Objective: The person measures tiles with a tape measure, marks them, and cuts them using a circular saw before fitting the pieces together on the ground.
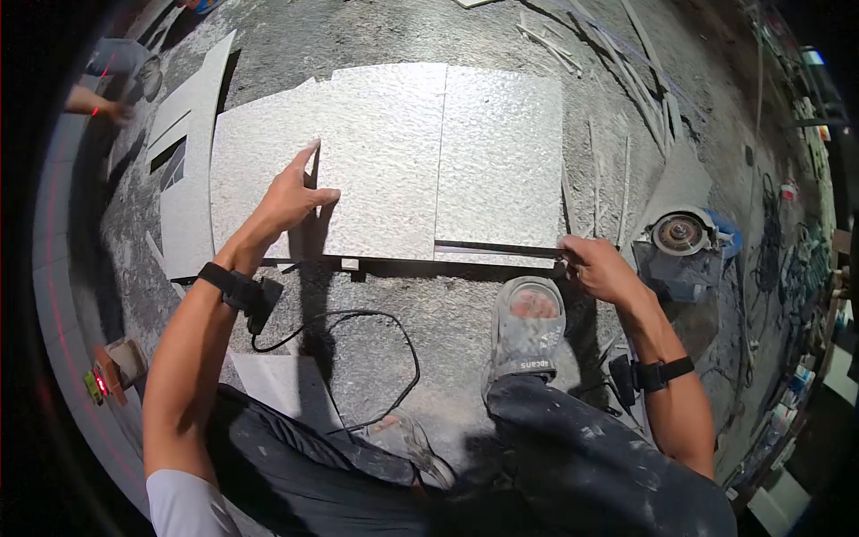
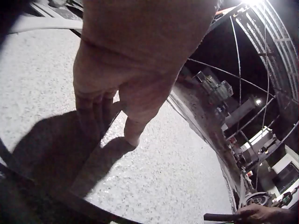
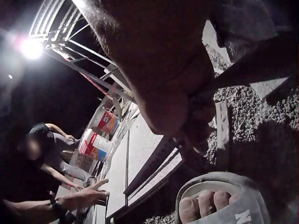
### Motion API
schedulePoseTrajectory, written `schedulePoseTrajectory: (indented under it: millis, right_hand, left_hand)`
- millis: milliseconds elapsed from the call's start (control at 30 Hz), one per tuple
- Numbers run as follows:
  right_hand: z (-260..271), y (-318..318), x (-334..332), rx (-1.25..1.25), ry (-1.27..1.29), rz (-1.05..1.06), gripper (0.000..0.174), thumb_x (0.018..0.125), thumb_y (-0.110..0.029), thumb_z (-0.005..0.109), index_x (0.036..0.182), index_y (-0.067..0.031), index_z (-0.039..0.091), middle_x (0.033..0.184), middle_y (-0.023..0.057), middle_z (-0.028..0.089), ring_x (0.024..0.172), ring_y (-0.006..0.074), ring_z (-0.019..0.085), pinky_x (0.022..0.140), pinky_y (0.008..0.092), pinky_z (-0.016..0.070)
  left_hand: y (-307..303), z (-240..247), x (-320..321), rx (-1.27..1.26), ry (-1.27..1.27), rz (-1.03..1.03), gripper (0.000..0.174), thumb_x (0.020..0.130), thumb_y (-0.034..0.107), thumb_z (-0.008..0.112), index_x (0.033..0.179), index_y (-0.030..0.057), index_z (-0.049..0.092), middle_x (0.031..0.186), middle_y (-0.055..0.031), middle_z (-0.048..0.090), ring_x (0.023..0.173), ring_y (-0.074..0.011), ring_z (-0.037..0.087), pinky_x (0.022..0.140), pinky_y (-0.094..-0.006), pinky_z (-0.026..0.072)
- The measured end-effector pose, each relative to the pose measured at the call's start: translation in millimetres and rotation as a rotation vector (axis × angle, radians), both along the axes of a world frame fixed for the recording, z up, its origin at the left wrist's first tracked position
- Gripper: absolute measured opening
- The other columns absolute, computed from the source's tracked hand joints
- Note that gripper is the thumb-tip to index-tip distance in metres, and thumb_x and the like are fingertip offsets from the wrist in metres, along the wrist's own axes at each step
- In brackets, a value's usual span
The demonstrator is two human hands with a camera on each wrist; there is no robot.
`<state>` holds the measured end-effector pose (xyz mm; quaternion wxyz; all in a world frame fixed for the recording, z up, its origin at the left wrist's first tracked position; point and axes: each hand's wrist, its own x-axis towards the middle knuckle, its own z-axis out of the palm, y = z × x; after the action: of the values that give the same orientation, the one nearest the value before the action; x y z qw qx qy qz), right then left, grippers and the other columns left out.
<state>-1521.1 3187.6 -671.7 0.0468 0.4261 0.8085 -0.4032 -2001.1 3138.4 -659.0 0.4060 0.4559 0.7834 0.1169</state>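
Note:
Two speckled pale tiles lie side by side on the ground in the head view: a left tile (image 1: 380, 170) and a right tile (image 1: 503, 152), with a thin seam between. My left hand (image 1: 288, 199) is over the left tile, thumb and index finger spread apart. In the left wrist view its fingertips (image 2: 134, 140) are right at the speckled surface. My right hand (image 1: 607, 271) grips the end of a narrow dark strip (image 1: 497, 250) lying along the right tile's near edge. The same strip shows dark in the right wrist view; my right fingers are in shadow there.
A cutting grinder (image 1: 680, 233) stands to the right on the gritty ground. Thin offcuts (image 1: 626, 179) lie beyond it. A black cable (image 1: 407, 345) loops near my sandalled foot (image 1: 530, 327). Another person's hand (image 1: 112, 109) is at the far left, near a cut panel (image 1: 188, 170).

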Motion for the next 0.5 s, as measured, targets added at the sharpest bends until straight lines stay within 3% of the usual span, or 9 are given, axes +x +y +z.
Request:
schedulePoseTrajectory:
  millis: [133, 200, 500]
  right_hand:
    - [1.3, -2.5, -2.2, 0.064, -0.046, 0.030, 0.010, 0.087, -0.005, 0.057, 0.096, -0.0017, 0.059, 0.074, 0.0207, 0.061, 0.066, 0.0362, 0.060, 0.062, 0.0414, 0.0466]
    - [-3.0, -3.7, -0.4, -0.025, -0.043, 0.005, 0.016, 0.085, -0.008, 0.056, 0.101, -0.0036, 0.058, 0.087, 0.0276, 0.063, 0.086, 0.0499, 0.060, 0.071, 0.0536, 0.0466]
    - [-0.9, -4.0, -3.5, -0.055, -0.072, -0.021, 0.010, 0.091, -0.012, 0.056, 0.096, -0.0029, 0.059, 0.088, 0.0270, 0.063, 0.084, 0.0493, 0.059, 0.070, 0.0517, 0.0468]
  left_hand:
    - [0.0, 7.0, 4.0, -0.008, -0.017, 0.010, 0.090, 0.083, 0.018, 0.078, 0.158, 0.0089, 0.028, 0.092, -0.0162, 0.065, 0.080, -0.0223, 0.065, 0.065, -0.0351, 0.0522]
    - [0.2, 8.6, 5.5, -0.031, -0.012, 0.019, 0.090, 0.083, 0.017, 0.077, 0.158, 0.0088, 0.028, 0.092, -0.0164, 0.065, 0.079, -0.0225, 0.065, 0.066, -0.0353, 0.0520]
    - [-1.2, -3.9, 0.1, 0.018, -0.003, -0.009, 0.091, 0.084, 0.018, 0.077, 0.158, 0.0082, 0.027, 0.091, -0.0157, 0.064, 0.077, -0.0208, 0.063, 0.064, -0.0334, 0.0509]
